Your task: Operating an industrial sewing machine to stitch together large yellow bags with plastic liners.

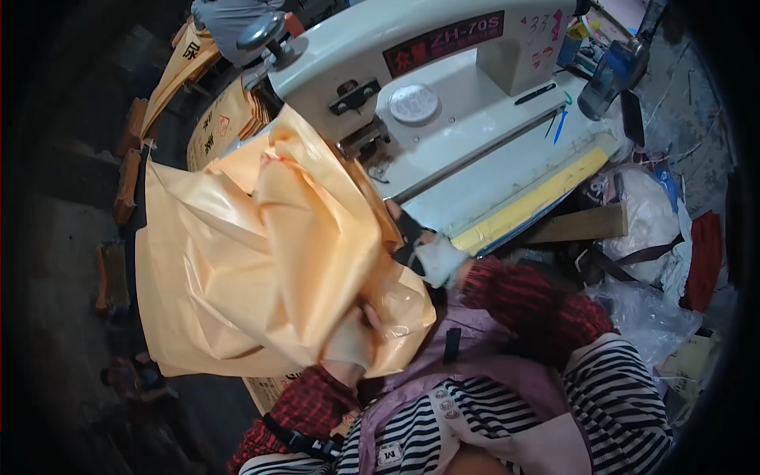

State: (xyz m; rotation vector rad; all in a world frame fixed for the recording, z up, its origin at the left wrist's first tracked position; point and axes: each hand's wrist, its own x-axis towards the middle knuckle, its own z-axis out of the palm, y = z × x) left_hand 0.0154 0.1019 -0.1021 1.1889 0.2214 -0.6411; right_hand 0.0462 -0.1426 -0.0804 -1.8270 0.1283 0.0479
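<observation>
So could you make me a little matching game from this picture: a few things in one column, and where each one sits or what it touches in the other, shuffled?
Things:
1. left hand
2. right hand
3. round white cap
4. yellow strip

Places:
A. along the front edge of the machine's bed
B. gripping the lower edge of the orange plastic bag
C. on top of the white sewing machine
D. at the bag's right edge, beside the machine's bed

Pairs: 1-B, 2-D, 3-C, 4-A
</observation>
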